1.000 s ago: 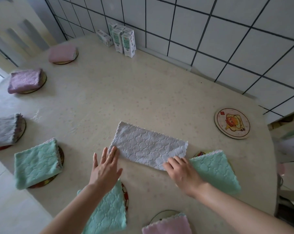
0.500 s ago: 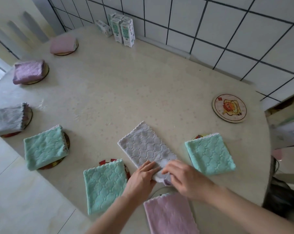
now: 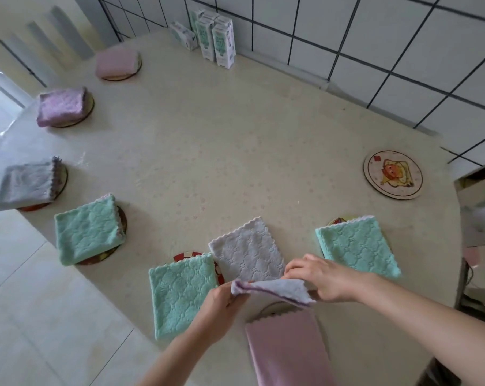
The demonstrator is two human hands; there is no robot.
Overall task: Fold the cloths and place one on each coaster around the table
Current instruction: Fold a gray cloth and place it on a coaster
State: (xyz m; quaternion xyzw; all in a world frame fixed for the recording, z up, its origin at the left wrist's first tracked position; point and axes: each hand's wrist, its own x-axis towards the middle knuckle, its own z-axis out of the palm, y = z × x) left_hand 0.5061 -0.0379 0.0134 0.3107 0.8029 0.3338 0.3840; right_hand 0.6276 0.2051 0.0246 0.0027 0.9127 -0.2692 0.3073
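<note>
Home dining corner — tiled wall (image 3: 374,51), round table (image 3: 208,135), cartoon coaster (image 3: 393,174), drink cartons (image 3: 221,40).

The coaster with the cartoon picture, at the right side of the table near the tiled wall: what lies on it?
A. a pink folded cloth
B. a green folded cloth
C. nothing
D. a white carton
C: the coaster shows its whole printed face uncovered, and the grey cloth is pinched by the left hand and the right hand nearer the person.
</note>
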